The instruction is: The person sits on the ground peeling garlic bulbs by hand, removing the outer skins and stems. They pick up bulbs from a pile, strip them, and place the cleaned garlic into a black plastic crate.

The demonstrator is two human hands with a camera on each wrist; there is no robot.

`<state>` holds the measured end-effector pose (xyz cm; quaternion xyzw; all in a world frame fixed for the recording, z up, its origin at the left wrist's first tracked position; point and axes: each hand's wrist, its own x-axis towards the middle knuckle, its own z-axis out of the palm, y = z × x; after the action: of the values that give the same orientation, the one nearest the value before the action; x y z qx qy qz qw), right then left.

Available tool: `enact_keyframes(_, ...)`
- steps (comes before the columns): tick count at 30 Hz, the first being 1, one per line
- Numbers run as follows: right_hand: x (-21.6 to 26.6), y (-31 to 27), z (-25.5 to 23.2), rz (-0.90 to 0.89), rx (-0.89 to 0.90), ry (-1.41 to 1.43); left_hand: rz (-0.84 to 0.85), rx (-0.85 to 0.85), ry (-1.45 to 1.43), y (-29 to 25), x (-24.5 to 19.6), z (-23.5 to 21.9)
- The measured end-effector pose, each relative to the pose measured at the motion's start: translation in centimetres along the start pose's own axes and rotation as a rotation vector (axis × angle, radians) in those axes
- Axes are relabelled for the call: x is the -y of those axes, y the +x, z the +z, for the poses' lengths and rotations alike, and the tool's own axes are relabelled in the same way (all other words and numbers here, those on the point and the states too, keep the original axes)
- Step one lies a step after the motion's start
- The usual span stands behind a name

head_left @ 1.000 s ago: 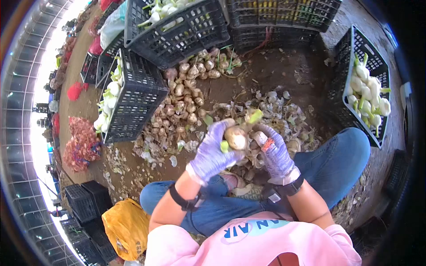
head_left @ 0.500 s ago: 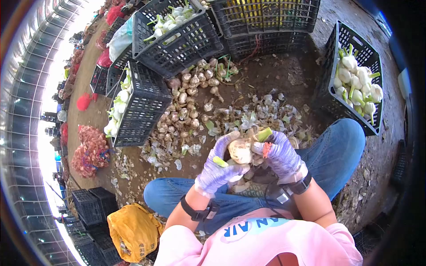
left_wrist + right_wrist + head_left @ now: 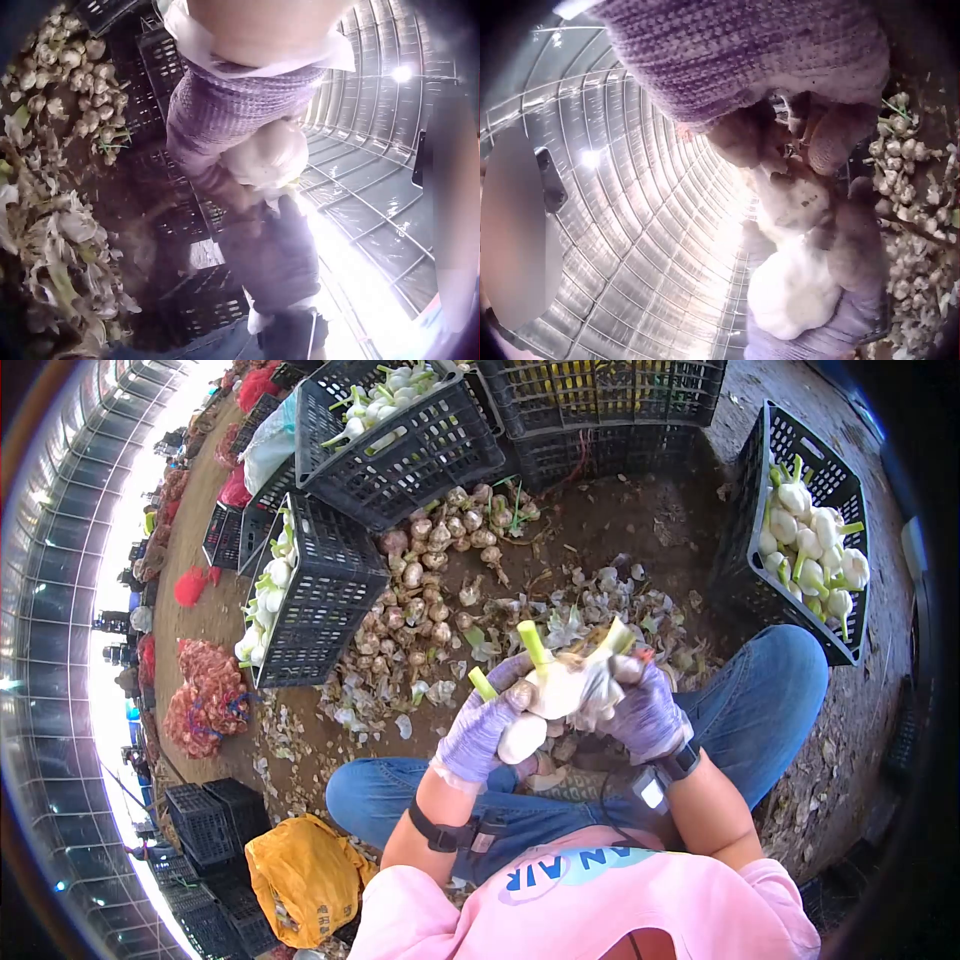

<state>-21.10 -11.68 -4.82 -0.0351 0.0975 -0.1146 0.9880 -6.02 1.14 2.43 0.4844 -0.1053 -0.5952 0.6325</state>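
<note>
Purple knitted gloves cover both hands. My left hand (image 3: 472, 738) grips two garlic bulbs over the lap. One is a bare white garlic bulb (image 3: 793, 291) low in the palm, its cut green stem (image 3: 482, 683) poking out past the glove. Above it, the second garlic bulb (image 3: 558, 692) has a green stem standing upright. On that one, my right hand (image 3: 648, 712) pinches loose, whitish outer skin (image 3: 600, 688) at the side, peeled part way off. In the left wrist view a pale bulb (image 3: 268, 154) shows beneath the left palm.
Unpeeled garlic bulbs (image 3: 410, 615) lie heaped on the dirt floor beside a pile of shed skins (image 3: 610, 605). Black crates of white garlic stand at the left (image 3: 320, 605), back (image 3: 410, 455) and right (image 3: 800, 625). A yellow bag (image 3: 300, 880) sits by the left knee.
The upper bulb has turned so its green stem points up, and the white bulb now shows below it. My right hand has drawn skin away to the right.
</note>
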Motion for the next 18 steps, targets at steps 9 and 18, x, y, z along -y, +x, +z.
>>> enact_keyframes(9,-0.3,0.1,3.8,-0.101,-0.053,-0.556,0.037,-0.301,0.384,1.6,0.9,-2.4)
enact_keyframes(18,3.1,1.2,3.6,-0.524,-0.230,-0.638,0.372,-0.165,0.594,-0.7,-1.3,-0.7)
